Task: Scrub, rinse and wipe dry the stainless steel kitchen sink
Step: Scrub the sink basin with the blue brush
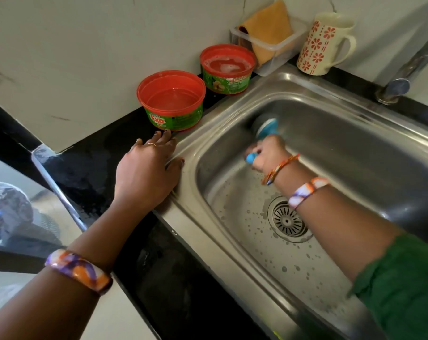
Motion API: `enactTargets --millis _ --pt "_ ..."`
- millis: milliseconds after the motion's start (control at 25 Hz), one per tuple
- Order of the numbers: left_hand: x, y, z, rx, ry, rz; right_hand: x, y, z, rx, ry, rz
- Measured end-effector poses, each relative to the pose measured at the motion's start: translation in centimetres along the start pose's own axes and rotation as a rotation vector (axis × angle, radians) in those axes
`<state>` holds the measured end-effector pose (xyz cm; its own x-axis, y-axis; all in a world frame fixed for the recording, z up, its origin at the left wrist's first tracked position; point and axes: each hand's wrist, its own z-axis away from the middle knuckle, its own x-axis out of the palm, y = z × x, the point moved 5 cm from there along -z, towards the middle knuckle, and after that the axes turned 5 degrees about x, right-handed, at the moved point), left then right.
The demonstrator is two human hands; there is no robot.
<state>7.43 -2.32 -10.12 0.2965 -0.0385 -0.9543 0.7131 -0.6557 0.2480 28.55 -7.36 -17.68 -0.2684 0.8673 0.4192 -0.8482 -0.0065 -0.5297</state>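
Observation:
The stainless steel sink (232, 106) fills the right half of the view, its floor speckled with soap foam around the drain (287, 220). My right hand (269, 153) is inside the basin and grips the blue handle of a scrub brush (265, 125), whose round head presses against the far left wall of the sink. Both brush and hand are blurred. My left hand (146, 168) rests flat, fingers spread, on the black counter at the sink's left rim, holding nothing.
Two red tubs stand on the counter behind the sink: one with water (171, 100), one with sudsy cleaner (227, 68). A clear container with an orange cloth (269, 33), a floral mug (324, 44) and the tap (401, 77) line the back.

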Motion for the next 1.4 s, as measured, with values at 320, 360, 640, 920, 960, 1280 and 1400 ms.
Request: enactTargets --millis 320,360,640,920,960,1280,1400 --pt "-0.2 0.2 0.0 -0.021 0.002 -0.024 -2.6 0.1 0.0 0.202 -0.124 0.417" --pt "-0.1 0.2 0.0 -0.022 0.001 -0.024 -2.3 -2.8 -1.1 0.118 -0.093 0.218" --pt "0.1 0.0 0.0 -0.016 0.016 -0.012 -3.9 8.4 2.0 0.463 -0.220 0.397" --pt "0.1 0.1 0.1 -0.011 0.022 -0.016 -2.3 -5.1 -1.4 0.017 -0.017 0.317" --pt "0.1 0.0 0.0 -0.004 0.025 -0.017 -1.7 -5.4 -1.1 0.001 -0.062 0.183" --pt "0.2 -0.1 -0.1 0.004 0.037 -0.002 -4.8 6.5 6.1 0.575 -0.320 0.558" --pt "0.1 0.0 -0.1 -0.001 0.032 -0.022 -1.5 -0.3 4.0 0.304 -0.314 0.208"
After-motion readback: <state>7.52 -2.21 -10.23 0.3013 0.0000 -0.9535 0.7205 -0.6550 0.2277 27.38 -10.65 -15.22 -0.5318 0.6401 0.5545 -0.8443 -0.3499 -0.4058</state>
